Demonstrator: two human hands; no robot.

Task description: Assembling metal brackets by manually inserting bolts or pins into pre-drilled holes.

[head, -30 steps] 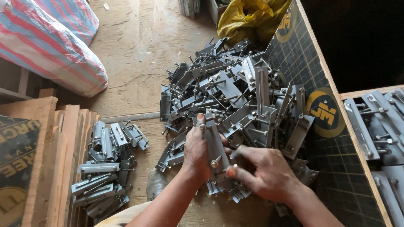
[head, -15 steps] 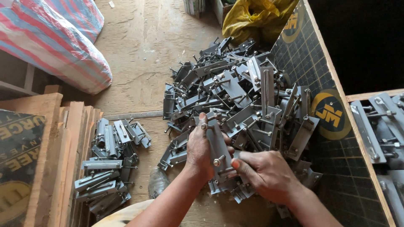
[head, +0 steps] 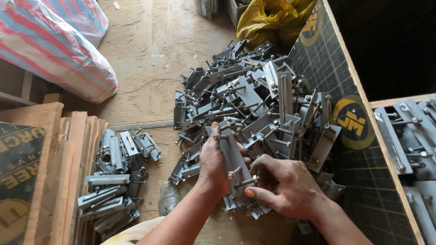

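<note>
Left hand [head: 212,161] grips grey bracket [head: 234,159]; right hand [head: 284,188] fingers pinch its bolt [head: 245,182] (bracket's lower end hidden).

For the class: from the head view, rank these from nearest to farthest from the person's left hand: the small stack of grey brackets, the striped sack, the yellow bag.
From the left hand:
1. Small stack of grey brackets, to the hand's left, beside the wooden boards.
2. Striped sack, far upper left.
3. Yellow bag, at the top, behind the big pile.
Sack and bag are close; the bag looks slightly farther.

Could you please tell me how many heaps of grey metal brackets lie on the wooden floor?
2: a big heap ahead of both hands, a small heap at left beside the planks.
</note>
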